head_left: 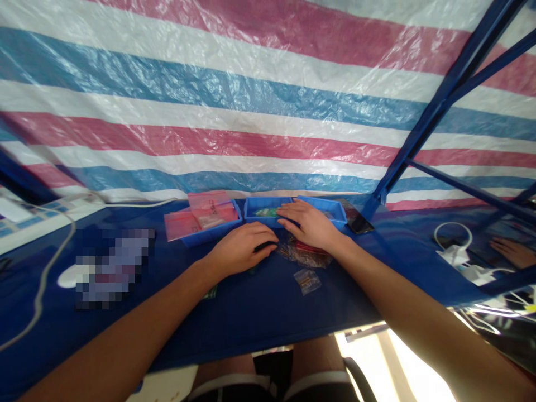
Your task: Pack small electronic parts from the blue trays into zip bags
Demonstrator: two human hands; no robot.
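My left hand (243, 248) is low over the blue table, its fingers curled towards the thumb around a small dark thing (263, 245) whose kind I cannot make out. My right hand (312, 223) reaches over the front edge of the middle blue bin (268, 201), fingers stretched out and thumb apart. Its fingertips are near green pieces (266, 212) in that bin. Beneath the right hand lie clear plastic bags (310, 257) and something red. A small clear bag (307, 281) with brass-coloured pieces lies nearer to me. Part of a green piece (211, 292) shows beside my left forearm.
At left, red plastic bags (201, 215) fill another blue bin (213, 233). A third blue bin (330, 209) and a dark phone-like slab (359, 221) are at right. White cables (42, 290) cross the left side. A blue metal frame (419, 131) and another person's hand (513, 251) are far right.
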